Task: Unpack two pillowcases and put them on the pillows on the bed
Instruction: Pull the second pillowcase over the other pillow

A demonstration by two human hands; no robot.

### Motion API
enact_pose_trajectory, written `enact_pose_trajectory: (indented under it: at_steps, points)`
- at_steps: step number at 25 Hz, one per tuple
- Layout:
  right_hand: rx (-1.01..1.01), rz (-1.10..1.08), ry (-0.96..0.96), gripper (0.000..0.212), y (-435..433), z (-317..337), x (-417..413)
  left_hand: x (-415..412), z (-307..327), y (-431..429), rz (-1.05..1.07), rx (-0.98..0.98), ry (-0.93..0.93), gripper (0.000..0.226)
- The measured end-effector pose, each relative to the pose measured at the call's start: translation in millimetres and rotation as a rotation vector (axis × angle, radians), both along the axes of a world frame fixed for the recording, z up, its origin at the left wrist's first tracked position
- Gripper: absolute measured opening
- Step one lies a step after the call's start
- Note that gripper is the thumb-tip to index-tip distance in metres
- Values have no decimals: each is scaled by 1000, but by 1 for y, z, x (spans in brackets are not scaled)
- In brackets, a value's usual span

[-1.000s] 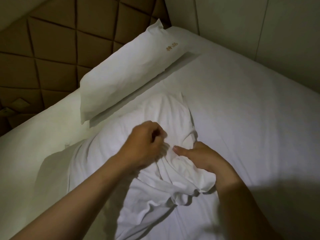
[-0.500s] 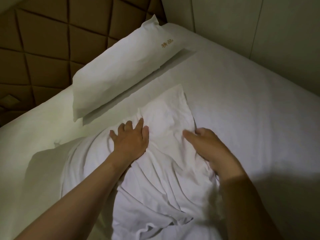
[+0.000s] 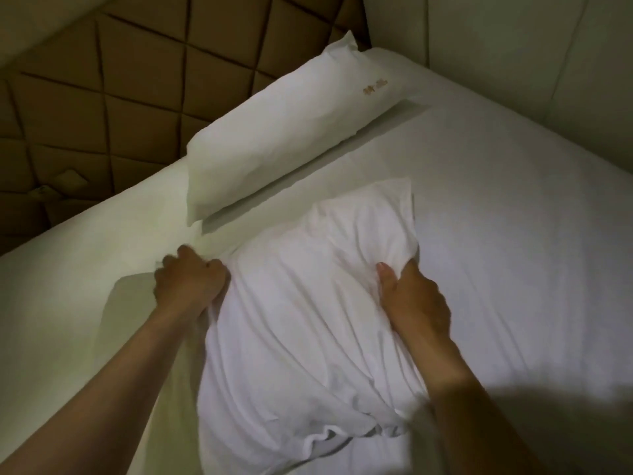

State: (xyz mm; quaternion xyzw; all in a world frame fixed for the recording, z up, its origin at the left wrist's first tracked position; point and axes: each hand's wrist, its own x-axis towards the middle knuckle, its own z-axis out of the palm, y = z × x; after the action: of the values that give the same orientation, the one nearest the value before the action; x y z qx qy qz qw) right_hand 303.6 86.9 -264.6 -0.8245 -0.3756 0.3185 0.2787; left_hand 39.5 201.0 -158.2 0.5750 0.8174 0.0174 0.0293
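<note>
A wrinkled white pillowcase (image 3: 308, 320) covers the near pillow, which lies in the middle of the bed. Its open, bunched end lies toward me at the bottom. My left hand (image 3: 188, 282) is closed on the pillow's left edge. My right hand (image 3: 411, 299) grips the right edge, thumb on top and fingers tucked under the fabric. A second pillow (image 3: 284, 132) in a smooth white case with a small gold embroidered mark lies farther back, against the headboard.
The bed (image 3: 496, 217) has a white sheet. A brown quilted headboard (image 3: 120, 80) stands at the far left. Pale wall panels (image 3: 513, 46) run along the bed's right side.
Both hands left the middle of the crumpled case and moved apart to the pillow's two sides. The case now lies spread over the pillow with fewer folds.
</note>
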Motion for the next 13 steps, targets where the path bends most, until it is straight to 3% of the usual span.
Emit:
enact_pose_trajectory:
  at_steps: [3,7,9,13]
  points:
    - [-35,-12,-32,66,0,2,1,-30,3,-13,180,-144,-132,63]
    - [-18,-2,-35,70,-5,-4,0,-10,2,-18,111,-62,-475,19]
    - [-41,-3,-35,74,-6,-2,-1,-3,-1,-24,93,-58,-486,15]
    - [-137,43,-144,73,1,10,-4,-6,-10,-38,64,-28,-403,44]
